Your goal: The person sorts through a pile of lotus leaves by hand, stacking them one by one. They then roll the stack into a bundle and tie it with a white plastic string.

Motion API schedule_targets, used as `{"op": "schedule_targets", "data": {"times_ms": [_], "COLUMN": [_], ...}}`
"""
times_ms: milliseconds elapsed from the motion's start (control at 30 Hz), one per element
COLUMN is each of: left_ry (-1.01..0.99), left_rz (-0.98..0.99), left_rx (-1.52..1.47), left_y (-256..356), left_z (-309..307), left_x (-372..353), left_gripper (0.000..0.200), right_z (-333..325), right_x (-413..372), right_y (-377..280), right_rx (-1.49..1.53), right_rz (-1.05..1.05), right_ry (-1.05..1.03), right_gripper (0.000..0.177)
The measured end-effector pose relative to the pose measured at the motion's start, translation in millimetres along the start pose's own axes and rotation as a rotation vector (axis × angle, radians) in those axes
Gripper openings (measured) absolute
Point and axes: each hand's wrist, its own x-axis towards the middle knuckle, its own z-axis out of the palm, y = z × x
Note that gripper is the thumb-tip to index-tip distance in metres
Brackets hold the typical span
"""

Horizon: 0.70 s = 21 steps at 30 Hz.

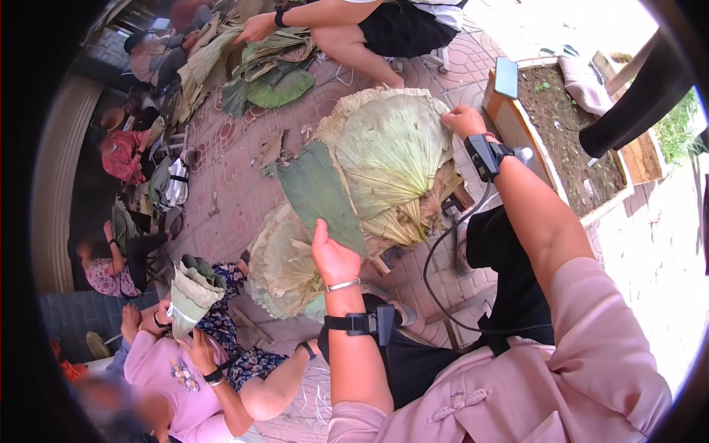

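A large pile of dried lotus leaves [391,155], pale green with fanned veins, lies in front of me. My right hand [465,123] pinches the upper right edge of the pile's top leaf. Over the pile's left side stands a folded, darker green lotus leaf [317,192]. My left hand [334,255] grips its lower end, thumb up and palm turned up, with the fingers partly hidden behind it. More pale dried leaves [284,258] lie beneath, left of my left hand.
A co-worker at lower left holds a rolled, tied leaf bundle [193,295]. Another person at the top handles leaves above a green heap [277,81]. A soil planter [565,125] stands at right, with a phone-like slab [506,78] on its edge. A black cable [436,288] runs from my right wrist.
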Motion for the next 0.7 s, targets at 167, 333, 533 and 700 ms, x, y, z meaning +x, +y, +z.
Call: {"op": "schedule_targets", "data": {"times_ms": [167,333,533,700], "left_ry": [-0.008,-0.012,0.004,0.010], "left_rz": [0.014,0.015,0.018,0.025], "left_rx": [-0.007,-0.002,0.004,0.015], "left_y": [0.7,1.6,1.6,1.5], "left_z": [-4.4,-6.6,-2.3,-3.7], "left_x": [-1.0,0.1,-2.8,-3.5], "left_gripper": [0.039,0.039,0.038,0.037], "right_z": [-2.6,-3.6,15.7,28.1], "right_x": [-2.4,-16.8,-75.4,-91.1], "right_y": [2.3,-14.1,-55.7,-52.5], "right_rx": [-0.033,-0.085,-0.088,-0.457], "right_rz": [0.043,-0.153,-0.617,-0.633], "right_ry": [-0.034,0.351,-0.145,-0.204], "right_gripper": [0.021,0.021,0.059,0.067]}}
